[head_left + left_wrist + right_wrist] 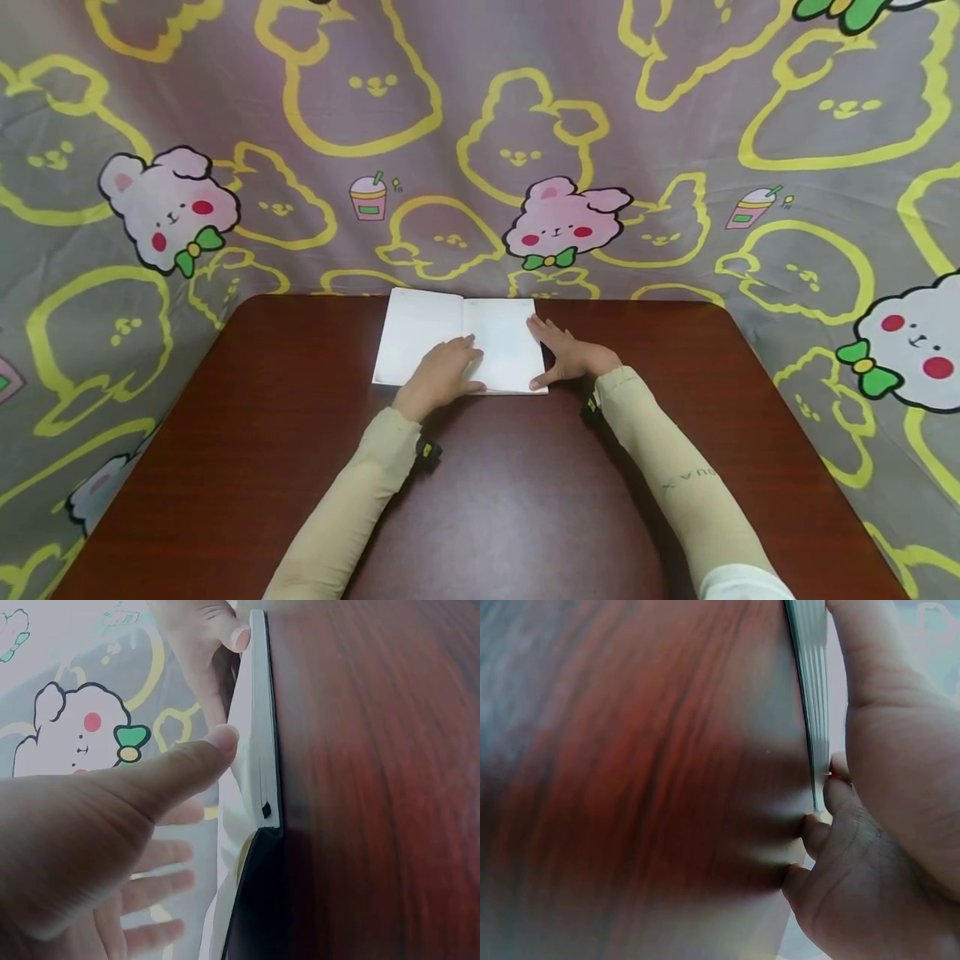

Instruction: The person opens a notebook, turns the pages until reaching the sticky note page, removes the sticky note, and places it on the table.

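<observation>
An open notebook (420, 329) with blank-looking white pages lies at the table's far side. My left hand (441, 372) reaches over its lower middle, thumb at the bottom edge of the right page. In the left wrist view, the other fingers of the left hand (142, 862) are extended and apart. My right hand (572, 354) is spread at the right edge, thumb by the lower right corner. The right wrist view shows several fingertips of the right hand (892, 847) down at the table beside the page block (815, 690). A dark cover (259, 885) shows underneath.
The notebook rests on a reddish-brown wooden table (510, 500) with rounded far corners. Behind and around it hangs a curtain (450, 108) printed with cartoon animals. A small black device (428, 451) is worn at the left wrist, another (592, 410) at the right.
</observation>
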### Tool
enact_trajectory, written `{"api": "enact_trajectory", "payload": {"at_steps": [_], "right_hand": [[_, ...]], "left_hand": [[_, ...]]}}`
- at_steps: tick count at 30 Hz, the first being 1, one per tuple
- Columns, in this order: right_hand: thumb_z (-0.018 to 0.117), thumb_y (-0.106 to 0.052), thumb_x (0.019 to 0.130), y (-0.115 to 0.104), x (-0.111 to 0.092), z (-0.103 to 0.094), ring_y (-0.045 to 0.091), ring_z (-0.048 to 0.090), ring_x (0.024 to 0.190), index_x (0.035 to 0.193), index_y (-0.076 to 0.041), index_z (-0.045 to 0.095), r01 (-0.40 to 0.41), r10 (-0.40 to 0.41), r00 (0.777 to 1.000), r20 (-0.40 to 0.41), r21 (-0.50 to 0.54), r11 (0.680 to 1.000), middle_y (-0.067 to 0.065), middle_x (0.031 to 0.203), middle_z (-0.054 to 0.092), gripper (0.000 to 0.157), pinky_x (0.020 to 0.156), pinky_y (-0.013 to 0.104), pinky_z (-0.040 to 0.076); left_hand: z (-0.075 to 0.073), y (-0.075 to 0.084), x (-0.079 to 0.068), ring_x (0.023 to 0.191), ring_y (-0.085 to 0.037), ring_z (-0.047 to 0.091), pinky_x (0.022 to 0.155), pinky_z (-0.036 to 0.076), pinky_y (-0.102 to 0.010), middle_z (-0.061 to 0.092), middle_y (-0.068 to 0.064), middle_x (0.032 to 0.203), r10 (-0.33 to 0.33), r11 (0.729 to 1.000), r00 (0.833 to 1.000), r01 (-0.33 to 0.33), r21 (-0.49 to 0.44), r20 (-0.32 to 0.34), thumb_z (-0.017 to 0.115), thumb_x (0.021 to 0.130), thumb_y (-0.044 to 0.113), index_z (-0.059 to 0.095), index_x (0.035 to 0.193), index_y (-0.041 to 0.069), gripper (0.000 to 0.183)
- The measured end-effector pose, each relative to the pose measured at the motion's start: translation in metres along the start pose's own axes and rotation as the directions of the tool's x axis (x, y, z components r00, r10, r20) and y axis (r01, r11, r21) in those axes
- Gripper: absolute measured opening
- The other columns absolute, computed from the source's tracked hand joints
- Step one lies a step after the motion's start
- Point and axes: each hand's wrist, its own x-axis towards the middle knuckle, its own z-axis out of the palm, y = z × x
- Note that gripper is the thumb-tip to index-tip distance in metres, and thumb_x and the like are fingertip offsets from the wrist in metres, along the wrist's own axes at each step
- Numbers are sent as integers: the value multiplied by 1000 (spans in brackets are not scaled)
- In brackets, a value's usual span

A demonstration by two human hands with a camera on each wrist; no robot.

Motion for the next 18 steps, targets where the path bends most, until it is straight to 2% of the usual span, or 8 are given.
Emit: {"api": "enact_trajectory", "payload": {"at_steps": [7,12,15,18], "right_hand": [[85,-49,79,1,2,-3,41,-10,156,163,-4,-3,18,-18,1000,-4,6,1000,16,171,-9,129,123,65,0],[86,-49,78,2,1,-4,43,-10,156,163,-3,-2,30,-30,1000,-4,19,999,17,171,-9,131,123,66,0],[86,-50,78,4,1,-4,43,-9,156,163,-3,-2,33,-33,999,-5,21,999,17,171,-8,131,122,66,0],[85,-51,78,5,2,-2,43,-9,156,163,-4,-2,35,-35,999,-5,16,999,17,171,-8,131,123,66,0]], "left_hand": [[-5,5,2,137,-33,52,116,39,-52,55,-14,149,95,993,994,-92,69,-47,85,84,31,76,112,8,37],[-4,10,2,136,-31,54,116,39,-53,58,-10,147,125,976,991,-115,188,-45,84,84,31,79,95,14,20],[-2,13,0,134,-29,56,115,40,-53,60,-9,145,147,964,987,-131,231,-57,83,83,24,78,83,14,10],[0,17,-1,131,-26,58,115,41,-52,61,-8,143,160,957,985,-138,257,-70,79,82,16,76,75,13,9]]}}
